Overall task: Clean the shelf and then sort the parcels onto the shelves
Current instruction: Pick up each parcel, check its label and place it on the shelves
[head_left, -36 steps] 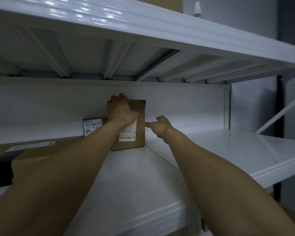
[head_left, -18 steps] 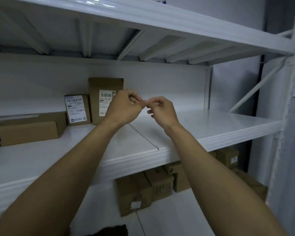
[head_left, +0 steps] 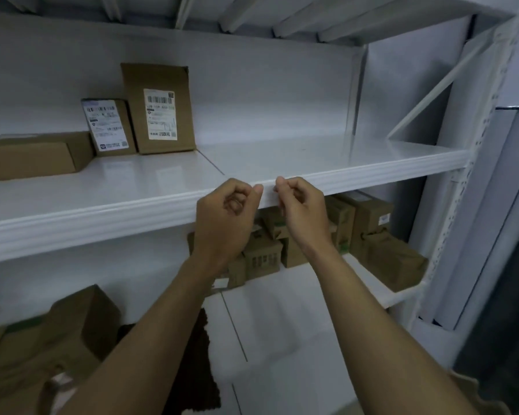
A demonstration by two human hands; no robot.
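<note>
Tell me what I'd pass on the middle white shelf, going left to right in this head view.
flat brown box lying down → small labelled parcel standing → taller labelled parcel standing → bare shelf

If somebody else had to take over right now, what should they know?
Hands: left hand and right hand have their fingers curled with nothing visible in them, at the front edge of the white metal middle shelf.
Done: the tall brown cardboard parcel, small labelled brown parcel and flat brown box sit at its back left.
Left: the pile of brown boxes on the lower white shelf probably still needs sorting.
</note>
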